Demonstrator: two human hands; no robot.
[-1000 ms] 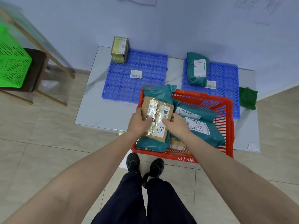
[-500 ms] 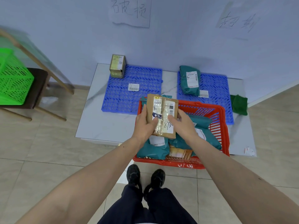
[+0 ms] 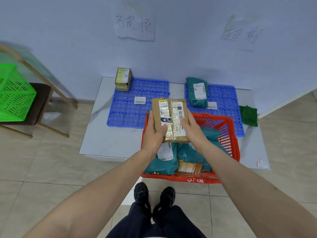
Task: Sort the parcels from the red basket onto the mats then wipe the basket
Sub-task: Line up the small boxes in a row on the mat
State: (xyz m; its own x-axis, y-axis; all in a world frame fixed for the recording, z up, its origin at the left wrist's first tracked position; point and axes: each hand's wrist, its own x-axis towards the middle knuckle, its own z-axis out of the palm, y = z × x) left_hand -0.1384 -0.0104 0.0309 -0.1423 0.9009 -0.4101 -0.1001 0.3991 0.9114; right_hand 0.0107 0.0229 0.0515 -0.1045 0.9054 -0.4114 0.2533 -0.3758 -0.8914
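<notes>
Evidently for reading its labels, both hands, left hand (image 3: 155,134) and right hand (image 3: 192,128), clasp a brown cardboard parcel (image 3: 169,117) face-up above the red basket (image 3: 228,134) (teal bags still inside). Beyond, two blue mats (image 3: 137,100) lie on a low grey platform (image 3: 109,141) against a pale wall bearing handwritten signs (image 3: 136,25).

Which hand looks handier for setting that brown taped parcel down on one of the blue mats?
Probably the left hand if it goes to the left blue plastic mat, which lies on that side. Both hands grip the brown taped cardboard parcel; the right hand is nearer the right blue mat.
</notes>
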